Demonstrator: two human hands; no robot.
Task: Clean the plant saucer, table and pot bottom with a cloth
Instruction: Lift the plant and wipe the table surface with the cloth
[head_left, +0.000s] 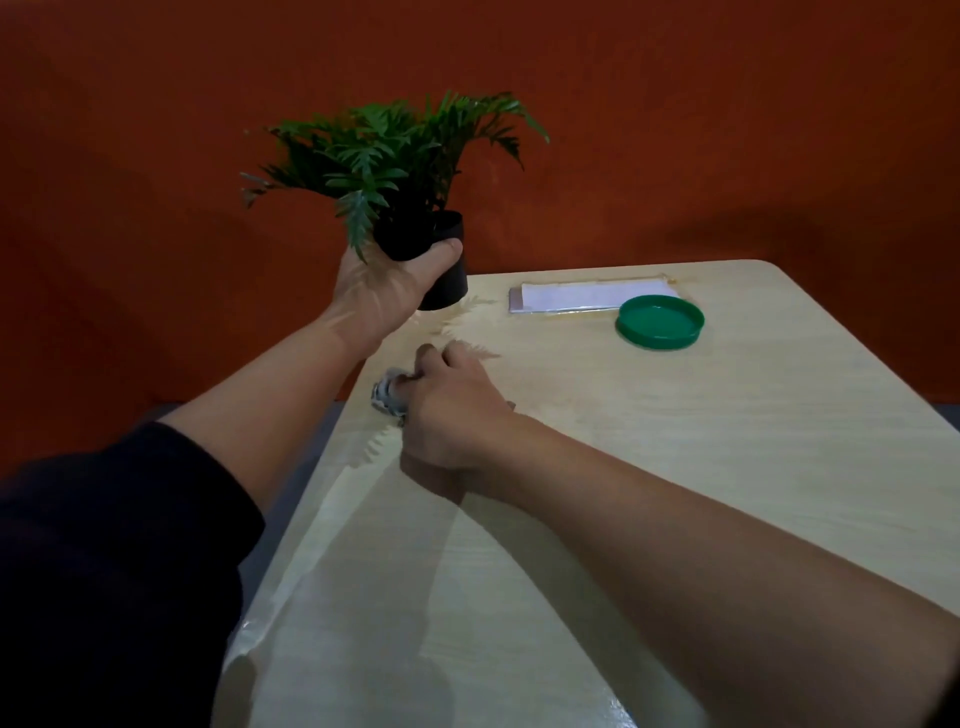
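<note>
Red wall behind, pale wood counter (675, 415) in front. At left, the left hand (384, 291) holds the black pot (441, 260) lifted clear, grip wrapped round its side. Beside it the right hand (452, 415) clenches a crumpled cloth (387, 397) against the counter (wiping looks underway). Far right sits the green saucer (658, 321), untouched now; the pot bottom likely remains to do.

Bare table (675, 467) is left open in front of the green saucer (658, 321), while passage behind it is blocked by a flat white packet (592, 296) lying just beside it.
</note>
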